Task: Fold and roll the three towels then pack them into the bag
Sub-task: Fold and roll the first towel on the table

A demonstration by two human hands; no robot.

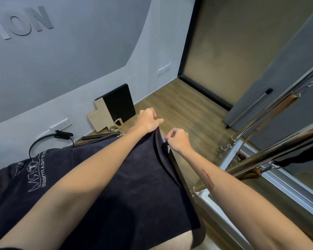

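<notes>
1. While both arms reach forward, a dark navy towel [116,177] lies spread under them over a padded surface whose tan edge shows at the bottom of the view; pale embroidered lettering sits on the cloth well to the left of the left hand.
2. Beyond the towel on the left, a black ring [43,141] and a black strap with metal clips [99,137] lie on the wooden floor [179,109] by the wall.
3. A black pad with a pale wooden board [114,109] leans against the wall, just left of and beyond the left hand.
4. The left hand [148,120] sits at the towel's far edge, its fingers curled over the cloth there and the thumb sticking out to the right; the forearm lies across the towel.
5. The right hand [177,139] is just to the right of the left and a little nearer, closed into a fist, pinching the towel's right far corner, where the fabric bunches into a fold against the wrist.
6. To the right of the right hand stands a metal frame [242,141] with bars, hooks and springs.
</notes>
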